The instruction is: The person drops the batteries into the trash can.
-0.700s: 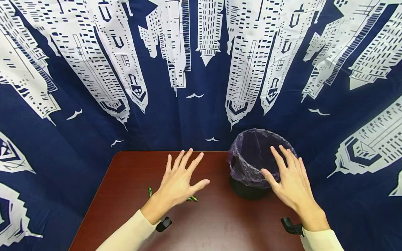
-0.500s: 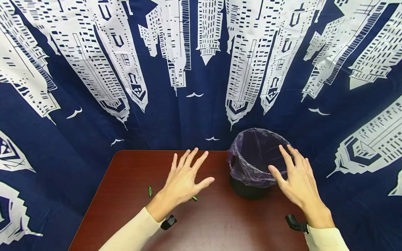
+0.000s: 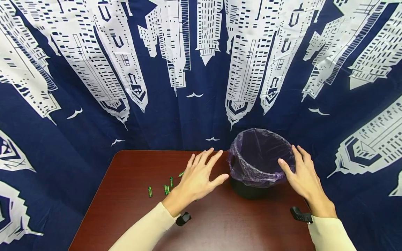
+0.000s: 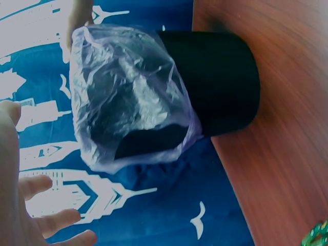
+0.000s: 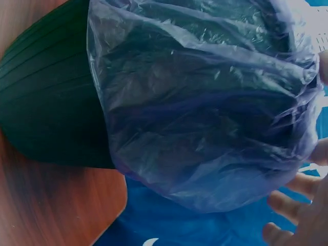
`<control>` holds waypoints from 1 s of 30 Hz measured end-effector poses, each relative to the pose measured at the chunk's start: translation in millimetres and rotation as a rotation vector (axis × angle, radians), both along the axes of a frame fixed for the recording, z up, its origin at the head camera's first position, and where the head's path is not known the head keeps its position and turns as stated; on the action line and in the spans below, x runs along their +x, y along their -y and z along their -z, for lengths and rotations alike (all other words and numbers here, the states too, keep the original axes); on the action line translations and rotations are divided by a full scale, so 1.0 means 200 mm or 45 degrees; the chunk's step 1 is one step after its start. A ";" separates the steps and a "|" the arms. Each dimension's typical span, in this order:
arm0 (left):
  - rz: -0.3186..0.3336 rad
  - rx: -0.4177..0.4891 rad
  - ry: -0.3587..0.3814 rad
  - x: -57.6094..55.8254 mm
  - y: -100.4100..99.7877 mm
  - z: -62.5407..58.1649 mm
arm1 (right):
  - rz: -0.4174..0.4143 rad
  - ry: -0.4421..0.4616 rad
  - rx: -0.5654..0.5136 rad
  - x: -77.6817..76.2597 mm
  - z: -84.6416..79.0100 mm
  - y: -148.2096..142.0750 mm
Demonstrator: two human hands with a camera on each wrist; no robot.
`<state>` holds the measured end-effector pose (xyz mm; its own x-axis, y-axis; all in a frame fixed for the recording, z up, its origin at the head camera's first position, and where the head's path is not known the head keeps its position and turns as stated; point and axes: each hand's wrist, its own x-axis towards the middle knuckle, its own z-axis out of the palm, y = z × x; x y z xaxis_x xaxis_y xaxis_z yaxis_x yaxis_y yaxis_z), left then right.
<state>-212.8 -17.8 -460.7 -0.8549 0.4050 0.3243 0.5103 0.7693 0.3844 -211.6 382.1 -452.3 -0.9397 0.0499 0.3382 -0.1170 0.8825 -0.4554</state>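
Observation:
A dark trash bin, lined with a thin purple plastic bag, stands at the table's back right. My right hand is at the bin's right rim, thumb toward the opening and fingers by the far right side. Whether it touches the bag cannot be told. Left of the bin, my left hand hovers over the table, fingers spread, holding nothing. Several small green cylinders that look like batteries lie beside and partly behind it. In the left wrist view the bin lies beyond the fingers.
The reddish-brown table ends just behind the bin. A dark blue curtain printed with white buildings hangs around its back and sides. Each wrist wears a black camera mount, such as the left one.
My left hand has moved right toward the bin, uncovering more green cylinders. My right hand has shifted right, from over the bin's opening to its right rim.

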 end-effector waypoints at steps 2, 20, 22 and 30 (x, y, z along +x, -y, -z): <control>0.014 0.008 0.007 -0.01 -0.03 0.01 | -0.019 0.025 -0.040 -0.01 0.02 -0.01; 0.052 -0.029 -0.014 -0.10 -0.33 0.06 | -0.073 0.073 -0.179 -0.02 0.09 -0.02; 0.052 -0.031 -0.005 -0.12 -0.35 0.06 | -0.071 0.064 -0.174 -0.02 0.09 -0.02; 0.056 -0.012 0.060 -0.16 -0.42 0.08 | -0.085 0.038 -0.155 -0.01 0.08 0.00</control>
<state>-245.2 65.6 -476.4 -0.8506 0.4453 0.2798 0.5249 0.7504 0.4016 -214.5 382.0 -468.9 -0.9519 0.0256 0.3053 -0.1586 0.8113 -0.5627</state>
